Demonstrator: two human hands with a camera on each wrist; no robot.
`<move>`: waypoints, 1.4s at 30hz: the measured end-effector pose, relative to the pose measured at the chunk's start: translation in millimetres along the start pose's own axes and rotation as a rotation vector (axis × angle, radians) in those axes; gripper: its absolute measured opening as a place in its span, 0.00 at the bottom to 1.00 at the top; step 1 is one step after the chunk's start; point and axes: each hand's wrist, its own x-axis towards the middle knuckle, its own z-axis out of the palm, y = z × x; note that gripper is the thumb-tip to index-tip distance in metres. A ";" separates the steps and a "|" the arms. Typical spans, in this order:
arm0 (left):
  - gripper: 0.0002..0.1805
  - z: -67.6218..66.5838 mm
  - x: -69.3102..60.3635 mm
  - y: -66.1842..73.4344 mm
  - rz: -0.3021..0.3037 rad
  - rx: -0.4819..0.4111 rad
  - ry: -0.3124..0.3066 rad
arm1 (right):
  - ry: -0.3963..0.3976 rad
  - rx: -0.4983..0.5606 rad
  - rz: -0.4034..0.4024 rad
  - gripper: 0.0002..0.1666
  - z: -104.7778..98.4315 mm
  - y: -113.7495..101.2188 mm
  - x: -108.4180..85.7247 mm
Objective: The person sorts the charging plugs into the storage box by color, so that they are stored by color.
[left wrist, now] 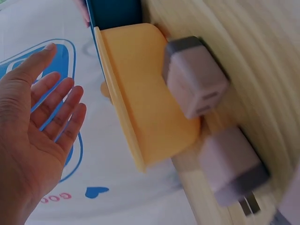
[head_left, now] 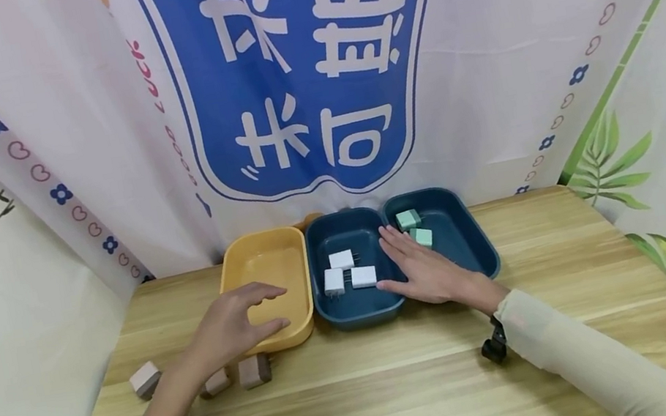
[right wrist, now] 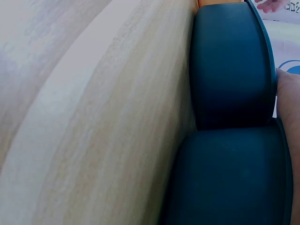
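Observation:
My left hand (head_left: pixel 232 327) hovers over the yellow tray (head_left: pixel 294 244), thumb and fingers spread apart with nothing between them. In the left wrist view its palm and fingers (left wrist: pixel 72 122) show bare. My right hand (head_left: pixel 424 270) reaches across the rim between the two dark blue trays, fingers fairly straight; whether it touches them I cannot tell. Three white plug chargers (head_left: pixel 364 277) lie in the middle blue tray (head_left: pixel 362 317). Green plug chargers (head_left: pixel 421 237) lie in the right blue tray (head_left: pixel 476 242), partly behind that hand. Several pinkish-brown chargers (head_left: pixel 255 370) lie on the table around my left forearm.
The three trays stand side by side at the far edge of the wooden table (head_left: pixel 406 396). Behind them hangs a white curtain (head_left: pixel 488 99) with a blue printed panel. Two chargers (left wrist: pixel 197 79) appear close up in the left wrist view, before the yellow tray.

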 end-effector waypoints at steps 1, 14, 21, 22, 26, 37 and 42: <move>0.25 -1.0 -3.4 -1.3 0.000 0.003 0.008 | 0.001 0.000 0.000 0.59 -0.3 -0.2 -0.3; 0.25 -17.5 -38.9 -15.8 0.054 0.039 0.114 | 0.003 0.008 0.001 0.58 -0.9 -1.8 -0.7; 0.27 -27.0 -62.9 -23.9 0.027 0.073 0.124 | 0.003 0.006 0.001 0.58 -1.1 -2.5 -0.2; 0.28 -28.0 -67.7 -25.6 0.019 0.080 0.132 | 0.003 0.008 0.000 0.58 -0.9 -2.4 -0.1; 0.30 -30.8 -84.8 -33.9 0.026 0.072 0.175 | -0.002 0.009 0.007 0.58 -0.7 -2.1 -0.6; 0.35 -35.3 -124.7 -58.4 0.009 0.055 0.216 | 0.004 -0.003 0.000 0.58 -1.6 -1.9 -1.2; 0.34 -35.5 -139.0 -71.4 -0.049 0.076 0.216 | 0.007 -0.010 -0.004 0.59 -0.7 -1.9 -0.7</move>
